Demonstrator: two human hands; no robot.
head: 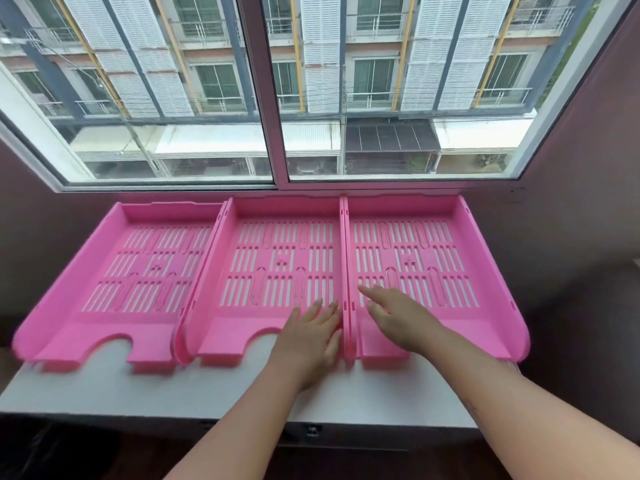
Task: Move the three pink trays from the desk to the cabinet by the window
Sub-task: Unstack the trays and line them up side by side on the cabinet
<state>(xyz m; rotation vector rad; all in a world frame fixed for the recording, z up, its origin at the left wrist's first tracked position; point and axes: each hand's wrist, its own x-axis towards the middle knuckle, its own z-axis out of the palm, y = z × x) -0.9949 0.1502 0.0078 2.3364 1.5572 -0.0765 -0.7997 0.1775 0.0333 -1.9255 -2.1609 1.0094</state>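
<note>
I see three pink slotted plastic trays side by side on the white cabinet top (242, 393) under the window (273, 98), long axes running toward the glass, notched fronts facing me. The left tray (104, 278) sits slightly askew, overlapping the middle tray (263, 271); the right tray (485, 271) touches it. My left hand (311, 337) lies flat, fingers spread, in the middle tray; my right hand (398, 320), open-fingered, rests in the right tray.
</note>
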